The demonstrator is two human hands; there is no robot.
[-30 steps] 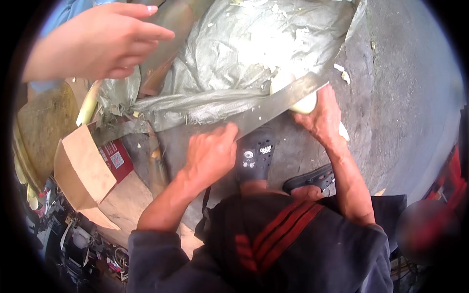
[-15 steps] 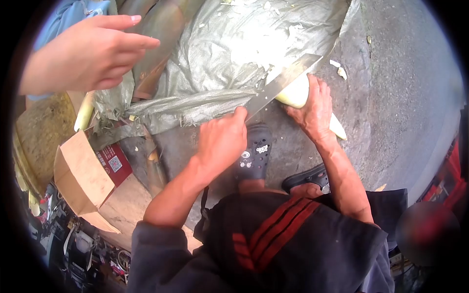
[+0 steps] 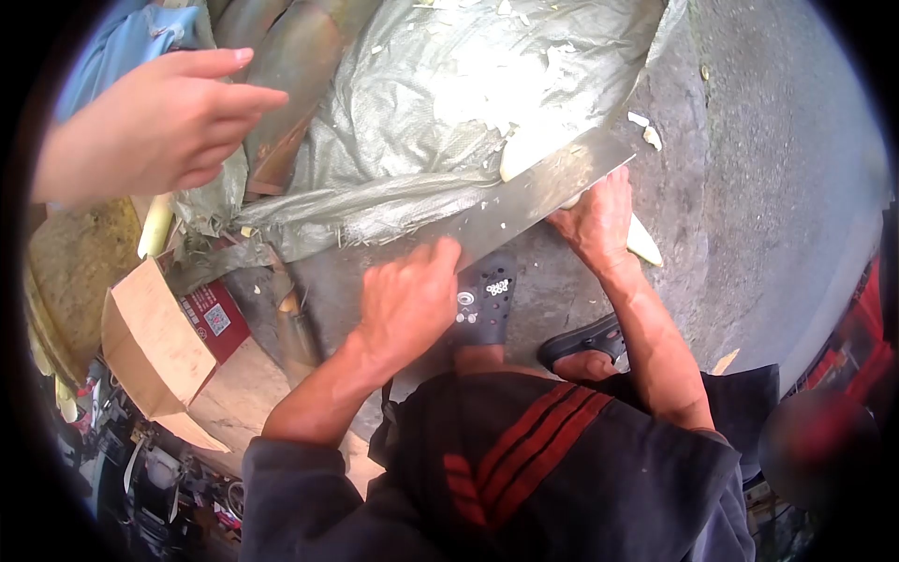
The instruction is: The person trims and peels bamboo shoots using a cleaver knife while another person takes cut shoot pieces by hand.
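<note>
My left hand [image 3: 412, 292] is closed round the handle of a wide knife [image 3: 548, 192], whose long blade slants up to the right. The blade lies over a pale peeled vegetable [image 3: 526, 150] and hides much of it. My right hand [image 3: 601, 214] grips the vegetable's near end, close to the blade's far end. Below the blade is a grey plastic sheet [image 3: 393, 140] with white shavings [image 3: 496, 80] scattered on it. Another pale pointed piece [image 3: 643, 242] lies on the ground beside my right wrist.
Another person's hand [image 3: 178, 117] reaches in at upper left, a finger pointing right. Large brown husked shoots [image 3: 295, 84] lie behind it. An open cardboard box [image 3: 159, 332] stands at left, above cluttered tools and parts [image 3: 154, 478]. Dark clogs [image 3: 482, 304] are below the knife.
The knife blade first rose and turned edge-on, then came back down with its broad face showing over the vegetable. The other person's hand has shifted left and down in view.
</note>
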